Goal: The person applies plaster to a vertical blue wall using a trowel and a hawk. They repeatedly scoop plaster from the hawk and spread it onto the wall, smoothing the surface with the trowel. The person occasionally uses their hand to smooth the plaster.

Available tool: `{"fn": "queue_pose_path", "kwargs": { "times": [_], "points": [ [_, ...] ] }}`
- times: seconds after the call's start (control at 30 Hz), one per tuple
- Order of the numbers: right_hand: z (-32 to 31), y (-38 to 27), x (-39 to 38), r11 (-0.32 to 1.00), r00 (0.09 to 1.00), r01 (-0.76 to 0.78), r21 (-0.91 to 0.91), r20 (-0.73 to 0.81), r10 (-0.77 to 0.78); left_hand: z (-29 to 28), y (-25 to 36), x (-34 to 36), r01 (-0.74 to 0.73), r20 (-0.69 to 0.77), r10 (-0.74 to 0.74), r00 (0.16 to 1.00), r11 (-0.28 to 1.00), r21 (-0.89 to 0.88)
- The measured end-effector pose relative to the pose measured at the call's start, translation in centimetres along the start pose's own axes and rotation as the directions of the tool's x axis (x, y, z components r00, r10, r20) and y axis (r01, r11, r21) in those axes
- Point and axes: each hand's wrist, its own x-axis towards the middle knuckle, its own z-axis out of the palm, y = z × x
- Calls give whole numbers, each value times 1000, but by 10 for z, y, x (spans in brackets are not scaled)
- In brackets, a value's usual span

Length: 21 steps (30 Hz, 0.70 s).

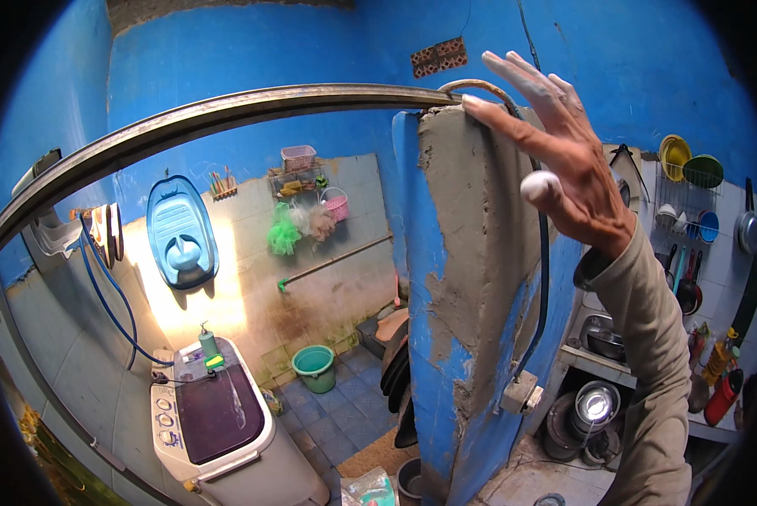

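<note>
Grey cement render (pixel 479 185), one area, on the end of a blue-painted partition wall (pixel 437 379), right of centre. Condition: upper part largely coated; lower down, ragged patches with blue paint showing between. Judged by this, the coating is partial; whether the blue patches are meant to be covered cannot be told.

Right hand (pixel 574 156), one, bare, raised at the wall top. Fingers spread wide, thumb apart, fingertips whitened; nothing gripped. Index fingertip just beside the bar's right end; contact uncertain. Left hand: outside the view.

Metal bar (pixel 252 99), one, long, running from the left rim to the wall top, where its end appears to rest. Placement looks largely done; no fastening is visible at that end, so fixing may be outstanding.

Black cable (pixel 544 278), one, down the wall to a pale electrical box (pixel 522 394). Run apparently complete, left exposed on the surface of the render.

Background, left: washing machine (pixel 294 472), one; green bucket (pixel 317 384), one, on the tiled floor.
</note>
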Motion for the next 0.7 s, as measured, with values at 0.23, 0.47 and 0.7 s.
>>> {"fn": "queue_pose_path", "kwargs": {
  "times": [0.23, 0.47, 0.7],
  "points": [
    [1, -4, -12, 991, 996, -36, 129, -79, 47, 8, 44, -11, -50, 50, 40, 998, 974, 222],
    [6, -6, 3, 999, 1000, -11, -45, -30, 9, 14, 61, -12, 39, 55, -50, 997, 981, 192],
    [-14, -19, 2, 972, 987, 157, -172, 48, -151, 15, 67, -12, 92, 59, -103, 993, 980, 176]
  ]
}}
